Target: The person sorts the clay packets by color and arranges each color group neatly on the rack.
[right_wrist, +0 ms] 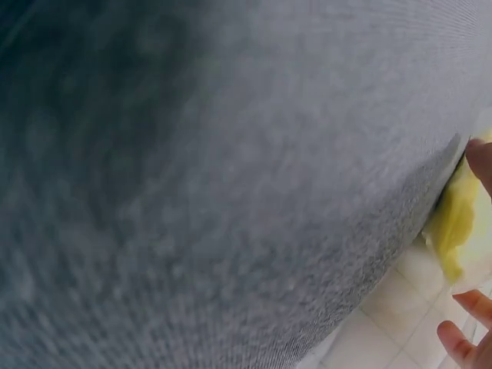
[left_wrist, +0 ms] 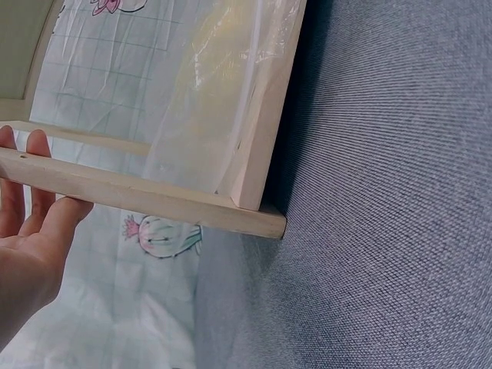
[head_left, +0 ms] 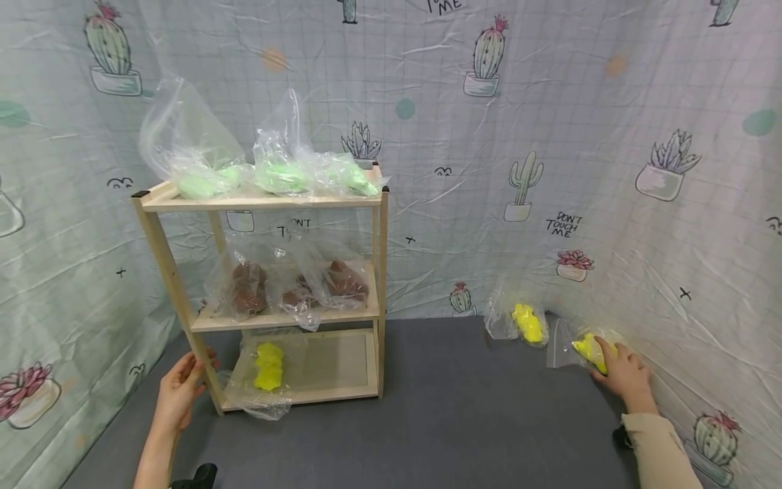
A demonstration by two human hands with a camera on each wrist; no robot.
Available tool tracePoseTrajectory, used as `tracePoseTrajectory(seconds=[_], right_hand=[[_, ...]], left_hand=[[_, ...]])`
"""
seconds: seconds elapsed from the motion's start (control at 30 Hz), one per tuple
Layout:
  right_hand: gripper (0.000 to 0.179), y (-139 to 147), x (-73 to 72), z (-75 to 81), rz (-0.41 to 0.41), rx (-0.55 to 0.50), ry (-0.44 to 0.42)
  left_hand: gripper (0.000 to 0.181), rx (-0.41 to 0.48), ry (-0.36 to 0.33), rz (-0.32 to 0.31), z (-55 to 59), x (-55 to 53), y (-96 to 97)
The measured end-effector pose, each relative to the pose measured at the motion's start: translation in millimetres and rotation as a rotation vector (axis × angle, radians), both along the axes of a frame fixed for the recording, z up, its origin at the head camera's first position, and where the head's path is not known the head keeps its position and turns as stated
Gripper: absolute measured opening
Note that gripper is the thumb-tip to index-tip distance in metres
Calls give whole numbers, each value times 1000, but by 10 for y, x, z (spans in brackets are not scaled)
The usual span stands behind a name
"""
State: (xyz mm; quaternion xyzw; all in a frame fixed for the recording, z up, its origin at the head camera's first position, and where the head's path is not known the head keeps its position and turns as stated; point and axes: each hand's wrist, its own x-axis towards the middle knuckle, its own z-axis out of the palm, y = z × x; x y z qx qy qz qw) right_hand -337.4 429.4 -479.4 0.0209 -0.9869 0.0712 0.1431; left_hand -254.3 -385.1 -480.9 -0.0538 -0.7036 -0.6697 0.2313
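On the left of the head view, my left hand (head_left: 177, 394) grips the front left post of a wooden shelf rack (head_left: 287, 202). The left wrist view shows fingertips (left_wrist: 37, 144) past one side of the post (left_wrist: 146, 192) and the thumb against the other. At the far right, my right hand (head_left: 626, 373) rests over a clear zip bag (head_left: 561, 348) with a yellow lump (head_left: 588, 348) inside. In the right wrist view, the thumb touches near the yellow lump (right_wrist: 457, 219), and the other visible fingers (right_wrist: 473, 306) are spread apart from it.
Another bagged yellow lump (head_left: 528, 324) lies by the back wall. One more yellow lump (head_left: 269, 367) sits in a bag on the bottom shelf. Bagged brown lumps (head_left: 249, 288) fill the middle shelf, bagged green lumps (head_left: 284, 178) the top. Cactus-print sheeting (head_left: 427, 170) surrounds the grey table (head_left: 458, 414).
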Motion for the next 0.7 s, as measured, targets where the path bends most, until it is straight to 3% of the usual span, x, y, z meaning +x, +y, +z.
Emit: tracePoseTrajectory(seconds=[0.1,0.2,0.5,0.7], right_hand=[[77,-6,-7,5,3,9,-18],[74,-17,-10,10,2,10,-20],[63,-52,-5,15,37,28,60],[62,-49,-1,30,82,47,104]], left_hand=[[41,14,-35,37,-213,-157,-143],[44,8,-58,62,-304,-230,-196],[46,17,-99,68,-279,-202,-185],[47,-5,-78,74,-287,-195,-205]])
